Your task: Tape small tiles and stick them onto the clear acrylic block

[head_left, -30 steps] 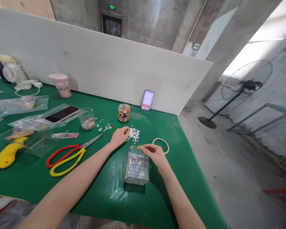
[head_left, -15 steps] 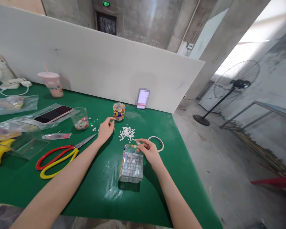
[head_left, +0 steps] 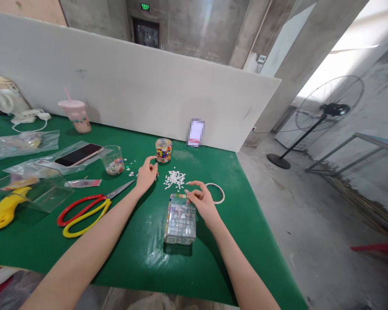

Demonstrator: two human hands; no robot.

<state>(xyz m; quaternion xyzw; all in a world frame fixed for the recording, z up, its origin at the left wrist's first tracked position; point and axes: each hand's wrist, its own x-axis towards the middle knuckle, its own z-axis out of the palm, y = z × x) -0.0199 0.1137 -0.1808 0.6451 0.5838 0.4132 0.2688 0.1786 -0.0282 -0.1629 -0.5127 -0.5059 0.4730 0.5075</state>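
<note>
My right hand (head_left: 203, 203) is at the far right corner of a clear plastic box (head_left: 182, 221) patterned with small square tiles. A fingertip touches its far edge, where a row of coloured tiles (head_left: 178, 196) runs; the index finger is raised, apart from the thumb. No piece shows between these fingers. My left hand (head_left: 147, 175) rests on the table, index finger stretched towards a round, colourful mosaic container (head_left: 163, 150), the other fingers loosely bent. I cannot tell whether that fingertip touches the container. Between my hands lies a pile of small white pieces (head_left: 174, 178).
A white ring (head_left: 220, 194) lies right of my right hand. Left of my left arm are red-and-yellow scissors (head_left: 84, 213), a clear cup of small pieces (head_left: 114, 165), a phone (head_left: 79, 155) and a yellow-handled tool (head_left: 8, 209). Another phone (head_left: 195, 132) leans on the white board.
The whole view has shifted slightly. My right index finger has lifted away from the thumb at the box's far edge. My left hand stays beside the round container.
</note>
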